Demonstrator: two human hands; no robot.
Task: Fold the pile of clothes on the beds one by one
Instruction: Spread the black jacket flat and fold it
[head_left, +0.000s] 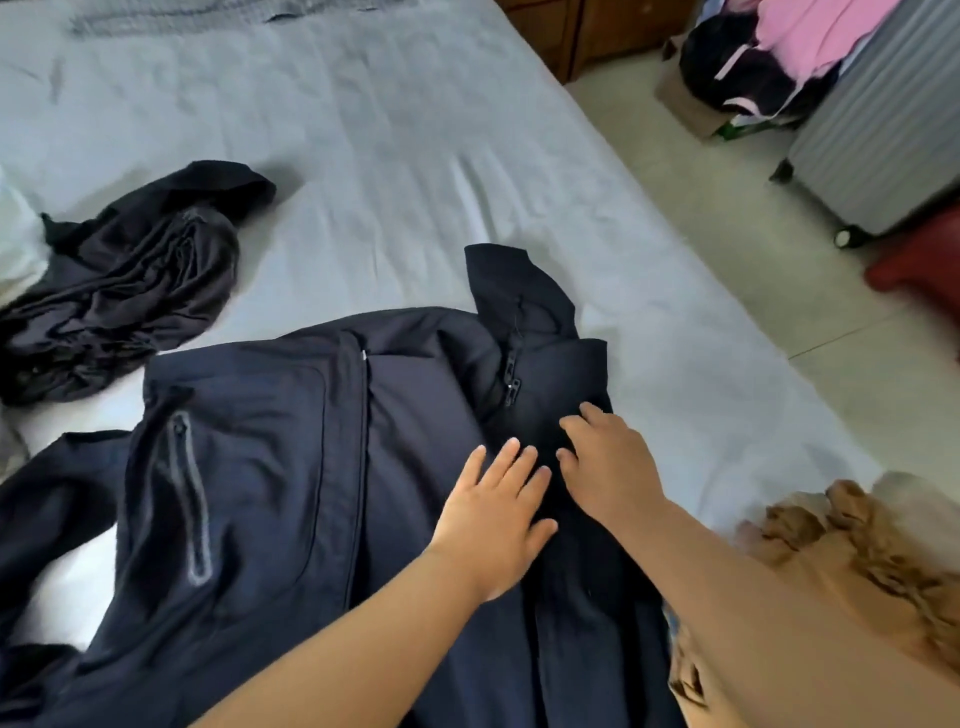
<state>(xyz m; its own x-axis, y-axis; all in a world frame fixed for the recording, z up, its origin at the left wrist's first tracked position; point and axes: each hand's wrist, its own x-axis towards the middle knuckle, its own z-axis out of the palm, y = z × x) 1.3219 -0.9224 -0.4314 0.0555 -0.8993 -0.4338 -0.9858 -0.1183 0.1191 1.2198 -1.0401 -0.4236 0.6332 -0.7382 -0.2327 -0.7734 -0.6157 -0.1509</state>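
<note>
While the navy jacket (260, 467) lies on the bed (363, 156), both hands press it: left hand (493, 512) spread flat, right hand (608, 462) perhaps slightly curled.

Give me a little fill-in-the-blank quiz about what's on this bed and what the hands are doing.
1. Both hands, the left hand and the right hand, rest on the navy ____.
2. The jacket lies on a light blue ____.
3. The crumpled dark garment lies to the jacket's ____.
4. A grey ____ stands on the floor.

Missing words: jacket; bed sheet; left; suitcase
</note>
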